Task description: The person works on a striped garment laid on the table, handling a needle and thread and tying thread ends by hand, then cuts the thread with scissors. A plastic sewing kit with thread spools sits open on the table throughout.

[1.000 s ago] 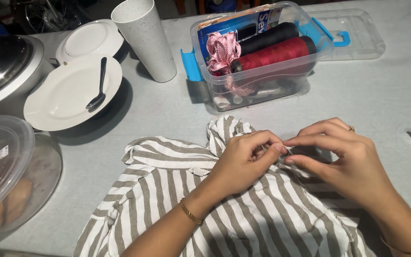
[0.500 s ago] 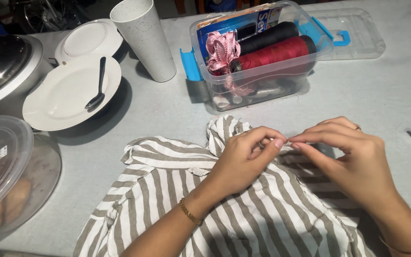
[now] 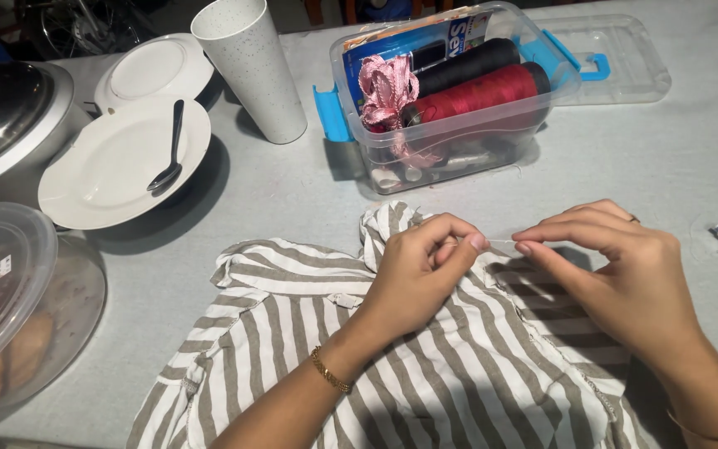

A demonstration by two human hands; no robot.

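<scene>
I see the left hand point(image 3: 413, 274) and right hand point(image 3: 625, 278) above the striped shirt point(image 3: 425, 374) on the grey table point(image 3: 292, 191). Each hand's thumb and forefinger are pinched narrow on a thin pale thread point(image 3: 500, 242) stretched between them; a clear sewing box point(image 3: 450, 91) sits beyond

A brown-and-white striped shirt point(image 3: 392, 366) lies crumpled on the table, thin thread point(image 3: 500, 242) stretched above it.

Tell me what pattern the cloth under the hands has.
The cloth has grey-brown and white stripes, seen in the head view.
</scene>
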